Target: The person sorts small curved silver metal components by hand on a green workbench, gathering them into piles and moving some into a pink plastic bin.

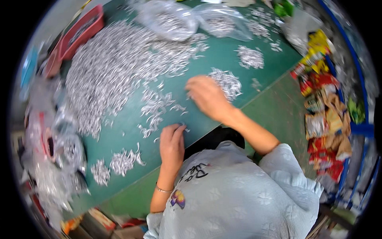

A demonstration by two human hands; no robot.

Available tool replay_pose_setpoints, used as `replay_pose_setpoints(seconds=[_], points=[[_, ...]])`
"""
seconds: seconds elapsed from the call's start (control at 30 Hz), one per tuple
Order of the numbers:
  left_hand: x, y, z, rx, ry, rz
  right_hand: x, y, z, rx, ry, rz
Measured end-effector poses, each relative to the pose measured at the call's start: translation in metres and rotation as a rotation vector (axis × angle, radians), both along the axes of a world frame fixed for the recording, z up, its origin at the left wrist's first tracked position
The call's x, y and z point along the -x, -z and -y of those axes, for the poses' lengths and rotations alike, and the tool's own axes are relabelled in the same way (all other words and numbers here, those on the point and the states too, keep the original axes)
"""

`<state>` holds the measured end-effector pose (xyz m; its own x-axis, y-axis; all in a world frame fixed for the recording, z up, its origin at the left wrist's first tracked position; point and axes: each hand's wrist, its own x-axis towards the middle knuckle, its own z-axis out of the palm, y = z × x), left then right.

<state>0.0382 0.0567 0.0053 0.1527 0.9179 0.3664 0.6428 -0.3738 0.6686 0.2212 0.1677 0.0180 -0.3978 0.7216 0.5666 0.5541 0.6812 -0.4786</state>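
Small silver crescent slivers, shiny and metallic-looking; I'd call them light and stiff, a bit slippery, probably not fragile, though thin tips might bend. Best hold, I'd say, is a fingertip pinch across the middle of the curve; tangled ones probably lift in clumps.

Where they are: big silver heap (115, 59) over the far left of the smooth matte green bench (113, 139), thinning to a loose scatter (153, 118) mid-bench. Two small mounds (122, 162) sit by the near left corner; one loose pile (230, 84) lies near the near edge, further right.

Left hand (172, 139): thumb and fingertips drawn together over the near edge side, one silver sliver (187, 130) right at the tips; I can't tell if it's gripped. Right hand (207, 95): blurred, fingers bent, just beside the loose pile; from here I can't tell if they're closed on anything.

Far edge: limp clear plastic bags (169, 22) with silver slivers inside. Far left corner: stiff pinkish-red rectangular plastic tray (94, 34).
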Motion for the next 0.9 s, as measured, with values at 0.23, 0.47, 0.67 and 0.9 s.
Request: replay_pose_setpoints(seconds=[0.23,0.47,0.67,0.9], points=[[0.003,-0.018,0.014,0.038,-0.020,-0.141,-0.002,-0.023,0.015,0.141,0.062,0.171],[0.004,-0.008,0.019,0.068,-0.007,-0.093,0.003,-0.004,0.023,0.098,0.121,0.307],[-0.009,-0.008,0.020,0.057,-0.162,-0.106,0.021,-0.014,0.022,0.083,-0.068,0.231],[-0.007,-0.011,0.021,0.046,-0.162,-0.095,0.020,-0.016,0.013,0.131,-0.031,0.315]])
